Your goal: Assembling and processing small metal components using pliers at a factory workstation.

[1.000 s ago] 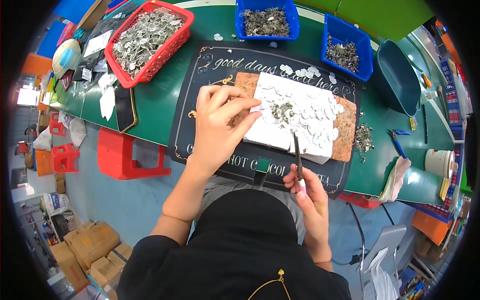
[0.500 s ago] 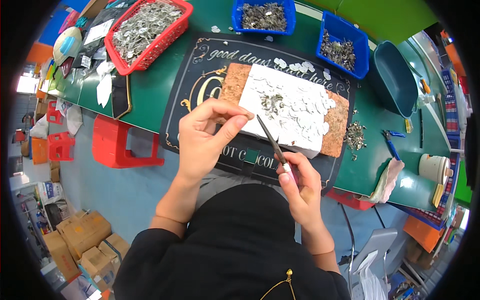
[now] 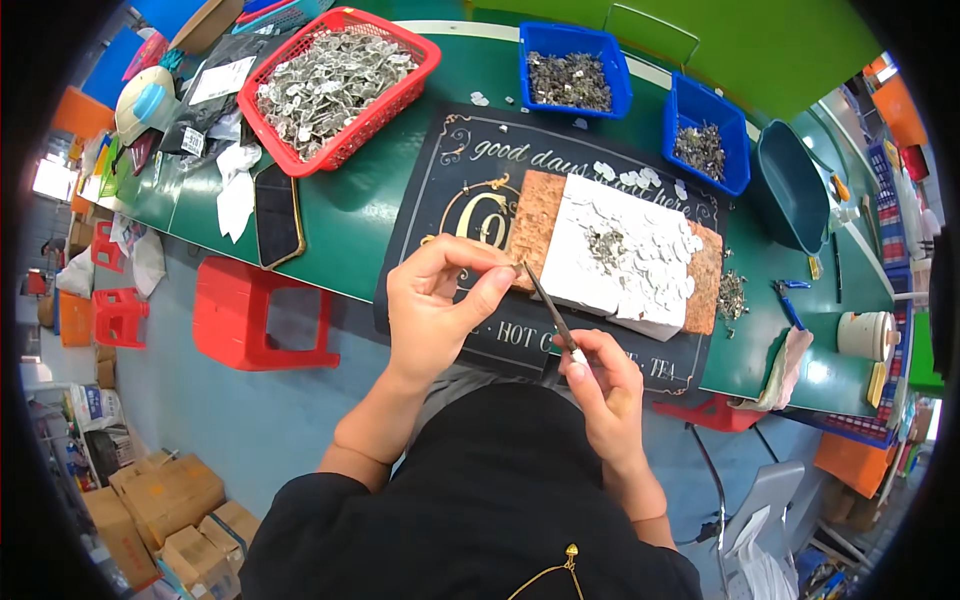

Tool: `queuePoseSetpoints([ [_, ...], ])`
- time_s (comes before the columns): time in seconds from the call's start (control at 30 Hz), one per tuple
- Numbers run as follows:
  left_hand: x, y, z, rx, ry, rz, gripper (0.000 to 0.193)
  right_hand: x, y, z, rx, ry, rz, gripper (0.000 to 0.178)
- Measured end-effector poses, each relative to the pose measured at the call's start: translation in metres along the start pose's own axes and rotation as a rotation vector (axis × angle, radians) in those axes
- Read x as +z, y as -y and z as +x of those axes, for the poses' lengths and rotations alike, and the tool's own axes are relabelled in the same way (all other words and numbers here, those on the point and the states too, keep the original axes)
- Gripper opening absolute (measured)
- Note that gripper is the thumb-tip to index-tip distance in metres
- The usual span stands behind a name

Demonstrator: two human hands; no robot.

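My left hand (image 3: 445,310) is closed in a pinch, thumb against forefinger, near the left front corner of a white block (image 3: 580,280). What it pinches is too small to make out. In my right hand (image 3: 608,395) is a pair of dark, slender tweezers (image 3: 550,310), their tips meeting my left fingertips. The white block lies on a reddish brick (image 3: 540,215). On top of it are many thin white pieces (image 3: 655,265) and a little heap of small metal parts (image 3: 605,248). Beneath everything is a black printed mat (image 3: 415,225).
A red basket (image 3: 425,75) of metal pieces stands back left, beside a phone (image 3: 278,215). Two blue bins, a left one (image 3: 575,105) and a right one (image 3: 735,165), hold small parts. A dark green tub (image 3: 790,195), pliers (image 3: 790,303) and loose metal bits (image 3: 732,295) lie right.
The whole view has shifted, so the table things appear further right and lower. Relative to the block, my hands are a little further left. Pinch and tweezers grip stay the same.
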State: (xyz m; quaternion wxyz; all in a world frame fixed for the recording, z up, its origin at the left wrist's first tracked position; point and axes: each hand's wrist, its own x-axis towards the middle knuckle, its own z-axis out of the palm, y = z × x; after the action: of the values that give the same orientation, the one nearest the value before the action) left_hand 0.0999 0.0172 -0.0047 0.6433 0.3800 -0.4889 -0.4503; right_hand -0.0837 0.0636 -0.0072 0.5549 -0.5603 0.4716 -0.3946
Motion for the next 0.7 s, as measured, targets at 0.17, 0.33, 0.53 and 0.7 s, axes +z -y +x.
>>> queuePoseSetpoints([
  [0.17,-0.008,0.0,-0.002,0.006,0.004,-0.006,0.01,0.009,0.007,0.004,0.07,0.043,0.008,0.022],
  [0.33,-0.011,0.003,-0.008,-0.119,-0.019,-0.168,0.014,0.011,0.009,0.0,0.101,0.064,0.099,0.024],
  [0.53,-0.017,0.014,-0.012,-0.358,0.219,-0.596,0.026,0.01,0.009,-0.003,0.122,0.115,0.21,0.028],
  [0.7,-0.013,0.029,-0.016,-0.344,0.252,-0.811,0.022,0.005,0.004,-0.006,0.071,0.159,0.207,0.021],
])
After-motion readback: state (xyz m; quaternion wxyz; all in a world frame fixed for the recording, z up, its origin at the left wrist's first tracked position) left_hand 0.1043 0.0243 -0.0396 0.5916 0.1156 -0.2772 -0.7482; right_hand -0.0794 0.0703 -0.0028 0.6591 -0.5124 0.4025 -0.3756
